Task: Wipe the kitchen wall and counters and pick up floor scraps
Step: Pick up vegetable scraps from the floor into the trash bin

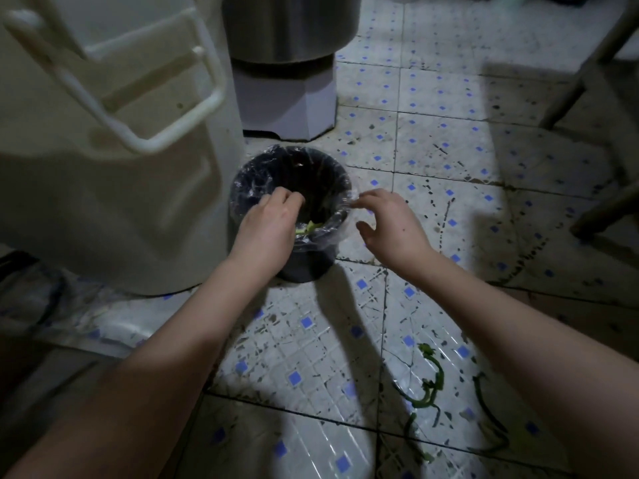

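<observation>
While both bare arms reach forward and down, the left hand [266,229] is above the mouth of a small round black waste bin [304,267], which has a clear plastic liner [252,178] folded over its rim. The fingers of this hand are bent downward into the opening. A small yellow-green vegetable scrap [310,227] shows just under the palm, at the near inner edge of the bin. I cannot tell if the hand holds this scrap or if it already lies on the liner.

The right hand [392,226] is beside the bin on its right side. Its fingers are loosely bent and the thumb is spread apart from them. The fingertips [359,201] touch the edge of the liner, and the hand grasps nothing.

More long green vegetable scraps [433,385] lie on the white tiled floor with small blue squares [432,108]. They are near the right forearm and well apart from the bin. The floor has many dark marks.

The bin stands just beside a large cream plastic container [121,202] with a white handle [145,140], on its left. Behind the bin is a shiny steel drum [287,25] on a pale many-sided base [287,98]. Dark wooden furniture legs [584,77] are at the far right.
</observation>
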Tool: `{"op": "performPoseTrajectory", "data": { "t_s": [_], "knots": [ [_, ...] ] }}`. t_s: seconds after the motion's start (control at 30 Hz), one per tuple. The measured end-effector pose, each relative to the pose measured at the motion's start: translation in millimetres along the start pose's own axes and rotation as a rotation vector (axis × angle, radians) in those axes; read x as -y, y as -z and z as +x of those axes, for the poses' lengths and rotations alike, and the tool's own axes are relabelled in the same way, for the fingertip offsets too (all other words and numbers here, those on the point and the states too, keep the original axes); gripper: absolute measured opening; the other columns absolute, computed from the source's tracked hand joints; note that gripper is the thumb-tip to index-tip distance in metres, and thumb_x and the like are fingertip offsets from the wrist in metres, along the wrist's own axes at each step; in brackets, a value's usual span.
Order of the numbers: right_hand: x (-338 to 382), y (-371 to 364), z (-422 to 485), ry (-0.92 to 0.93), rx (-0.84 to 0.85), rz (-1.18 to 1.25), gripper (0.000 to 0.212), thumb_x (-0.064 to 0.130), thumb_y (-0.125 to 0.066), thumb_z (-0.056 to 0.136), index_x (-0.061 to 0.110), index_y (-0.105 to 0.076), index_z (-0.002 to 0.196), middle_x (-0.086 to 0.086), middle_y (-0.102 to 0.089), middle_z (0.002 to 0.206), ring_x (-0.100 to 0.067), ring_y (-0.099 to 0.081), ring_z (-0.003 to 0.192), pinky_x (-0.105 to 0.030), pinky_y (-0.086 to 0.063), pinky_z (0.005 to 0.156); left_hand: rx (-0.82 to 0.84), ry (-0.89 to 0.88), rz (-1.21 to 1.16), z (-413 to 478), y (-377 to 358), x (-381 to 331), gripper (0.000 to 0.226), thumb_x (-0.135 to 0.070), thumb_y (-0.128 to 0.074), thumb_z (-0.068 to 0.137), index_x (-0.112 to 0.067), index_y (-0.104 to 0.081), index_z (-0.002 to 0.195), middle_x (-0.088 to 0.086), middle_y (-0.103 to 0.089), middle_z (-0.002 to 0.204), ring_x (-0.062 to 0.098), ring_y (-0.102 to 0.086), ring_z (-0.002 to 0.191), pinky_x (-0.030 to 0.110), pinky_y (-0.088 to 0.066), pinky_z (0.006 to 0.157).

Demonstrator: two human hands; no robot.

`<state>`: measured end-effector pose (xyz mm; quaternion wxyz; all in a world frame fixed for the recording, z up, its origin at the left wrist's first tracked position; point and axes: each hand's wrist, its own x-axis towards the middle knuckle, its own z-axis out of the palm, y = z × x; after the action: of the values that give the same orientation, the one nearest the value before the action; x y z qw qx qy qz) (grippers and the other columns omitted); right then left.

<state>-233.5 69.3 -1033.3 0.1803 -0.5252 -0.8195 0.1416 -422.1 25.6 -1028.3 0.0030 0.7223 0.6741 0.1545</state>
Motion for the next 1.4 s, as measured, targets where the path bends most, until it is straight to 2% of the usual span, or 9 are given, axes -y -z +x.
{"op": "performPoseTrajectory", "data": {
  "t_s": [0.33, 0.53, 0.67, 0.83, 0.9, 1.0, 1.1, 1.23, 1.4],
  "knots": [
    [-52, 6, -80, -0.044, 0.095, -0.112, 0.037, 0.007, -0.057, 0.088, 0.016, -0.058, 0.124, -0.004, -0.057, 0.127, -0.025, -0.049, 0.116, -0.035, -0.039, 0.097, 0.082, -0.186, 0.101, -12, -24, -54, 0.038, -0.011, -0.053, 0.088, -0.01, -0.054, 0.125, 0.012, -0.051, 0.13, 0.034, -0.049, 0.112, 0.046, -0.04, 0.086],
    [-79, -1, -135, -0.098, 0.201, -0.174, 0.042, 0.006, -0.056, 0.087, 0.018, -0.055, 0.128, -0.002, -0.055, 0.131, -0.022, -0.047, 0.121, -0.032, -0.036, 0.102, 0.115, -0.324, 0.149, -32, -45, -69, 0.032, -0.011, -0.059, 0.086, -0.011, -0.059, 0.118, 0.012, -0.054, 0.13, 0.031, -0.048, 0.12, 0.043, -0.029, 0.1],
    [-99, -7, -166, -0.141, 0.273, -0.188, 0.044, 0.004, -0.055, 0.088, 0.018, -0.053, 0.129, -0.001, -0.054, 0.132, -0.02, -0.046, 0.121, -0.032, -0.038, 0.104, 0.2, -0.361, 0.126, -50, -61, -76, 0.035, -0.009, -0.06, 0.084, -0.01, -0.059, 0.119, 0.014, -0.054, 0.132, 0.031, -0.048, 0.121, 0.042, -0.035, 0.096],
    [-119, -16, -197, -0.194, 0.355, -0.188, 0.035, 0.009, -0.055, 0.088, 0.021, -0.057, 0.121, 0.002, -0.057, 0.124, -0.018, -0.049, 0.113, -0.031, -0.042, 0.098, 0.352, -0.372, 0.098, -76, -89, -87, 0.044, -0.019, -0.054, 0.09, -0.02, -0.045, 0.133, 0.004, -0.04, 0.146, 0.023, -0.037, 0.131, 0.035, -0.03, 0.101],
    [-126, -19, -206, -0.206, 0.392, -0.176, 0.041, 0.006, -0.059, 0.085, 0.024, -0.056, 0.122, 0.004, -0.055, 0.125, -0.016, -0.049, 0.114, -0.031, -0.04, 0.102, 0.387, -0.402, 0.092, -86, -100, -92, 0.042, -0.018, -0.05, 0.092, -0.02, -0.044, 0.134, 0.005, -0.04, 0.145, 0.024, -0.038, 0.13, 0.036, -0.031, 0.101],
    [-133, -23, -216, -0.241, 0.409, -0.178, 0.052, 0.002, -0.06, 0.084, 0.024, -0.05, 0.131, 0.001, -0.049, 0.138, -0.018, -0.044, 0.127, -0.032, -0.033, 0.11, 0.417, -0.439, 0.085, -97, -113, -96, 0.039, -0.015, -0.048, 0.093, -0.02, -0.045, 0.132, 0.006, -0.043, 0.142, 0.024, -0.044, 0.124, 0.037, -0.036, 0.098],
    [-137, -27, -221, -0.266, 0.42, -0.161, 0.049, 0.004, -0.058, 0.086, 0.023, -0.051, 0.13, -0.001, -0.048, 0.139, -0.02, -0.044, 0.126, -0.032, -0.033, 0.107, 0.446, -0.439, 0.066, -101, -123, -97, 0.038, -0.014, -0.044, 0.095, -0.02, -0.043, 0.133, 0.005, -0.045, 0.139, 0.024, -0.046, 0.12, 0.036, -0.037, 0.097],
    [-143, -30, -222, -0.3, 0.41, -0.138, 0.04, 0.004, -0.057, 0.086, 0.02, -0.057, 0.123, -0.001, -0.054, 0.13, -0.021, -0.048, 0.12, -0.032, -0.038, 0.102, 0.495, -0.455, 0.046, -103, -139, -100, 0.04, -0.017, -0.041, 0.096, -0.02, -0.038, 0.136, 0.003, -0.044, 0.14, 0.022, -0.045, 0.121, 0.035, -0.036, 0.099],
    [-155, -38, -231, -0.375, 0.378, -0.119, 0.039, 0.002, -0.056, 0.086, 0.019, -0.057, 0.122, 0.0, -0.056, 0.125, -0.019, -0.05, 0.114, -0.029, -0.04, 0.099, 0.693, -0.531, 0.018, -104, -162, -112, 0.064, -0.039, -0.049, 0.094, -0.022, -0.017, 0.147, 0.006, -0.021, 0.155, 0.024, -0.025, 0.139, 0.041, -0.023, 0.112]
  ]
}}
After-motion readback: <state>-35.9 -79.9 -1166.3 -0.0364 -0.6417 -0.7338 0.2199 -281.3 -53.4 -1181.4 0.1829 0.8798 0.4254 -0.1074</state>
